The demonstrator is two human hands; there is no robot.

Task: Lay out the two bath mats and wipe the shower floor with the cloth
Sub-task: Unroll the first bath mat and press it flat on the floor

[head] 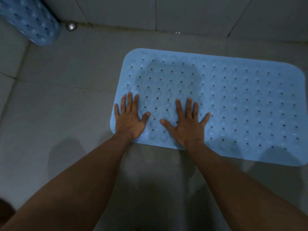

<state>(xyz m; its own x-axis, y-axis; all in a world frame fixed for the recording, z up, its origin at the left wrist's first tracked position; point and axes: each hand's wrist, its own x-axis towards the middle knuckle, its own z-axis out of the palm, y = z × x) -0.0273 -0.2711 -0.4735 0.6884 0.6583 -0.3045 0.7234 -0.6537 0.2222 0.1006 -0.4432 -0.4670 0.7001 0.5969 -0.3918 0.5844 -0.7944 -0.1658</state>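
Lying flat: mat [233, 100] on grey floor [58, 100], beside wall.
Left hand [129, 120]: palm down, fingers spread, at mat's near-left corner.
Right hand [187, 125]: same, just beside.
Rolled mat [31, 19]: far-left corner.

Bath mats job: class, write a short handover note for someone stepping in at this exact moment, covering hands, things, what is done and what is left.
Left hand: open, palm flat on the near left corner of the flat mat.
Right hand: open, palm flat on the same mat, beside the left.
Flat mat: spread on the tiled floor near the wall.
Second mat: rolled up, at the far left corner.
Cloth: not in view.
Done: one mat laid.
Left: unroll the second mat, find the cloth, wipe the floor.
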